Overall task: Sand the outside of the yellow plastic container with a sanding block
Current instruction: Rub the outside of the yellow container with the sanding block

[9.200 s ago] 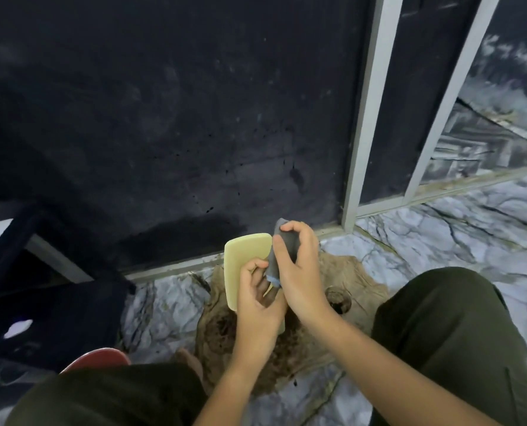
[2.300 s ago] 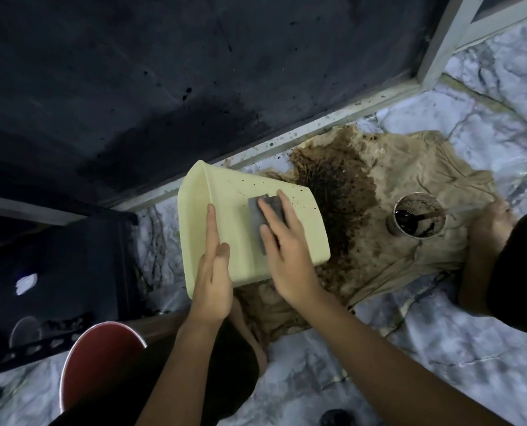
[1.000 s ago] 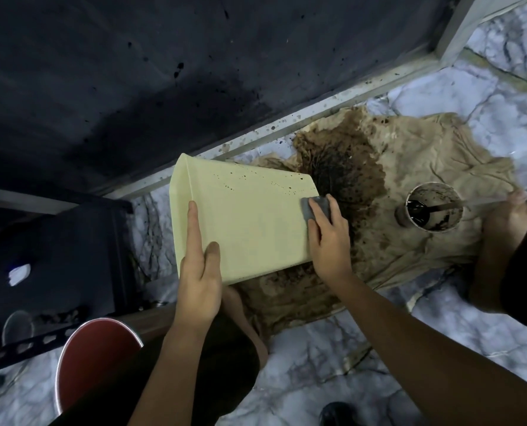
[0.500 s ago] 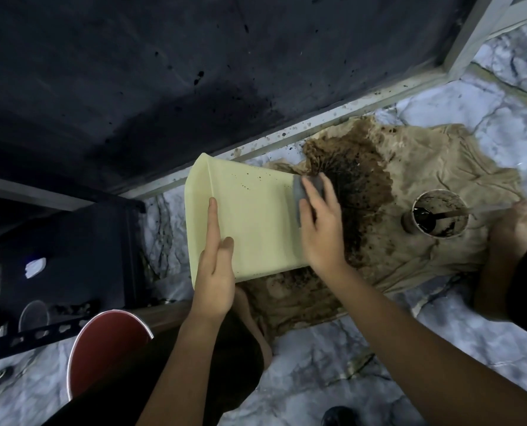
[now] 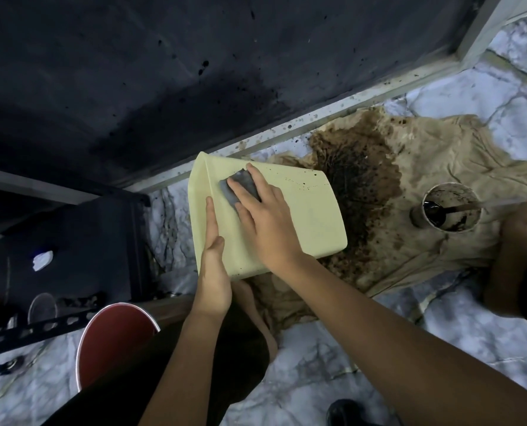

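Note:
A pale yellow plastic container [image 5: 305, 216] lies tilted on its side over a stained cloth, its broad outer face turned up and speckled with dark spots. My right hand [image 5: 265, 222] holds a grey sanding block [image 5: 236, 187] between thumb and fingers and presses it against the upper left part of that face, near the rim. My left hand [image 5: 214, 269] holds the container at its near left edge, with index finger and thumb lying along the top face. Its other fingers are hidden behind the edge.
A brown stained cloth [image 5: 440, 161] covers the marble floor [image 5: 317, 358]. On the cloth stands a cup [image 5: 449, 207] of dark liquid with a stick in it. A foot [image 5: 526, 216] rests at the right, a red round seat [image 5: 114, 339] lower left, a dark rack [image 5: 56, 241] left.
My right hand has slid the sanding block from the container's right edge across its face to the upper left. My left hand has kept its hold.

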